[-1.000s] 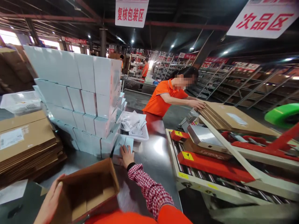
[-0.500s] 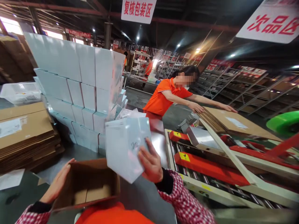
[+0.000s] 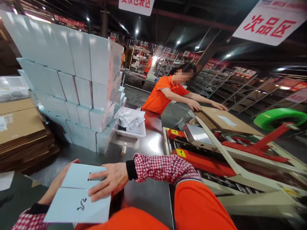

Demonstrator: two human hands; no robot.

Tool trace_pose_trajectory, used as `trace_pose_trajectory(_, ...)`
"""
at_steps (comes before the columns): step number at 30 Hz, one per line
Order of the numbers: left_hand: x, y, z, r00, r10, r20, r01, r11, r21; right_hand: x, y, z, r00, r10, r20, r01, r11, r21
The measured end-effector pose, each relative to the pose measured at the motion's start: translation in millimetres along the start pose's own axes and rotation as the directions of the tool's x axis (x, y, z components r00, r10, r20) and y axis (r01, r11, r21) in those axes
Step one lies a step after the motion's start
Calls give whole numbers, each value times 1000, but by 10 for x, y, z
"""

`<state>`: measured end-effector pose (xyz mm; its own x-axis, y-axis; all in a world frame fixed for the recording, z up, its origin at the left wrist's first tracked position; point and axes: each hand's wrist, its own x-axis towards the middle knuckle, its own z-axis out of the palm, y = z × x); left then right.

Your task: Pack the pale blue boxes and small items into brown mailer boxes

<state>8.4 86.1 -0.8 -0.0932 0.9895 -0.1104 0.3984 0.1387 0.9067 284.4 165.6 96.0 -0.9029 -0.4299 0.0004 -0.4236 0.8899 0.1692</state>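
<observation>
Two pale blue boxes [image 3: 79, 196] lie flat side by side in front of my chest, each with a black handwritten mark on top. My right hand [image 3: 109, 180] rests on them with fingers spread flat across the top. My left hand [image 3: 56, 185] presses against their left side, mostly hidden behind the boxes. The open brown carton seen earlier is hidden beneath the boxes.
A tall stack of pale blue boxes [image 3: 76, 83] stands on the steel table [image 3: 148, 143], with a white tray of packets [image 3: 130, 123] and a small bottle [image 3: 123, 149]. Flattened cartons [image 3: 21, 134] lie left. A roller conveyor with red parts [image 3: 216, 159] is right; a person in orange [image 3: 165, 94] handles cardboard.
My right hand took two pale blue boxes from the foot of the stack, lifted them, and brought them down flat over the open carton. My left hand moved up against them.
</observation>
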Motion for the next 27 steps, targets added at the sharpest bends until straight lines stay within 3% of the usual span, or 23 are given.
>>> trace_pose_trajectory(5, -54, 78, 63, 993, -112, -36, 105, 981, -163, 172, -159, 570, 956, 184, 229, -240, 938, 250)
trace_pose_trajectory(7, -124, 107, 71, 988, -145, -58, 132, 974, -186, 85, -57, 644, 924, 283, 258, -373, 815, 444)
trace_pose_trajectory(8, -167, 115, 73, 983, -167, -71, 151, 970, -193, -19, 50, 649, 854, 447, 267, -519, 684, 513)
trace_pose_trajectory(9, -210, 117, 75, 978, -188, -90, 167, 965, -201, -156, 185, 644, 704, 648, 291, -678, 491, 546)
trace_pose_trajectory(10, -248, 114, 79, 971, -207, -116, 180, 961, -209, -311, 333, 642, 472, 819, 328, -805, 249, 538)
trace_pose_trajectory(11, -279, 107, 83, 964, -222, -145, 188, 958, -217, -467, 476, 654, 205, 910, 359, -870, 2, 493)
trace_pose_trajectory(12, -301, 97, 90, 957, -232, -173, 192, 956, -224, -608, 596, 688, -13, 925, 380, -880, -191, 435)
trace_pose_trajectory(13, -312, 86, 99, 952, -239, -193, 193, 954, -230, -718, 680, 747, -151, 904, 401, -871, -314, 379)
trace_pose_trajectory(14, -314, 76, 110, 946, -248, -208, 198, 952, -233, -791, 723, 832, -219, 877, 427, -865, -377, 332)
trace_pose_trajectory(18, -272, 55, 160, 916, -328, -231, 272, 931, -245, -785, 615, 1289, -331, 786, 522, -830, -506, 235)
trace_pose_trajectory(21, -247, 93, 182, 904, -343, -256, 286, 929, -235, -758, 520, 1470, -333, 787, 520, -809, -521, 271)
trace_pose_trajectory(23, -249, 150, 180, 901, -337, -272, 286, 935, -208, -823, 480, 1389, -309, 814, 492, -797, -504, 334)
trace_pose_trajectory(25, -260, 208, 170, 902, -327, -281, 284, 941, -182, -917, 402, 1134, -281, 853, 440, -780, -470, 412)
trace_pose_trajectory(26, -265, 226, 164, 906, -320, -275, 280, 944, -175, -950, 334, 953, -220, 899, 380, -785, -394, 478)
trace_pose_trajectory(27, -270, 231, 159, 911, -316, -266, 279, 945, -169, -960, 243, 748, -103, 952, 288, -794, -253, 552)
